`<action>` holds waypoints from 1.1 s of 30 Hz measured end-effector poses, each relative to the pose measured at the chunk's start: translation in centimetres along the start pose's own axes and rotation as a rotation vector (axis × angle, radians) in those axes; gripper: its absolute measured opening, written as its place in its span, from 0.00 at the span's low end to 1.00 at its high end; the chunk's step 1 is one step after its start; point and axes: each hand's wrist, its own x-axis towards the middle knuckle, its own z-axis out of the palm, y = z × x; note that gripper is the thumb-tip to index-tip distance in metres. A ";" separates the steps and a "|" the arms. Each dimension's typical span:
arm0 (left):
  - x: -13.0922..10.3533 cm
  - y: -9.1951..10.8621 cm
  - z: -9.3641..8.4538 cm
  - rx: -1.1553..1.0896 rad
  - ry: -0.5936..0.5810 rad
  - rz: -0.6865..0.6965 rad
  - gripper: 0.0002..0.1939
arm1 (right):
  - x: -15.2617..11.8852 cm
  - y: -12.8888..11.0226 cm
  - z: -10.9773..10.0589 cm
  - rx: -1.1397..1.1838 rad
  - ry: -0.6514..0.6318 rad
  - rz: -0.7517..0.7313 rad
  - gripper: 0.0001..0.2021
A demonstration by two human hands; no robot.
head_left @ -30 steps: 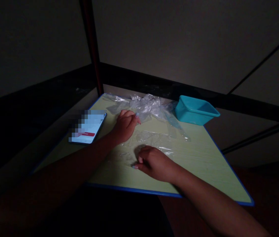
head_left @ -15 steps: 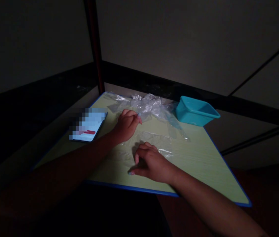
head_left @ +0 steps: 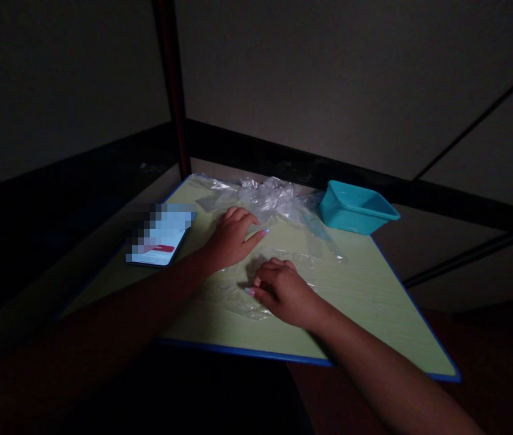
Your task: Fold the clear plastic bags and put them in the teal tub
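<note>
A thin clear plastic bag [head_left: 247, 302] lies spread on the table in front of me, its outline hard to make out. My left hand [head_left: 234, 237] is over the bag's far left part, thumb stretched away from the fingers, nothing seen in it. Lower and to the right, my right hand [head_left: 286, 291] rests on or just above the same bag. Its fingers are curled, with the thumb a little apart from them. Behind both hands sits a crumpled heap of clear plastic bags [head_left: 269, 196].
The pale yellow table [head_left: 374, 308] has a blue rim. A phone with a lit screen [head_left: 161, 238] lies at its left edge. At the back right corner stands a turquoise plastic basket [head_left: 358, 211]. Walls close in behind and to the left.
My left thumb has opened away from the fingers. The right hand has shifted slightly up, its thumb closer to its fingers. More of the flat bag shows below it.
</note>
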 end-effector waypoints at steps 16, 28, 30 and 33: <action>1.4 -0.8 -1.6 -1.345 -0.343 -0.635 0.41 | 0.9 5.5 -1.0 0.221 0.285 0.246 0.14; 1.3 -0.6 -1.6 -1.442 -0.373 -0.700 0.40 | 1.0 5.5 -1.3 0.212 0.307 0.251 0.14; 1.3 -0.6 -1.6 -1.443 -0.365 -0.713 0.40 | 1.0 5.5 -1.2 0.213 0.303 0.248 0.14; 1.3 -0.6 -1.5 -1.468 -0.355 -0.736 0.41 | 0.9 5.5 -1.2 0.205 0.311 0.239 0.14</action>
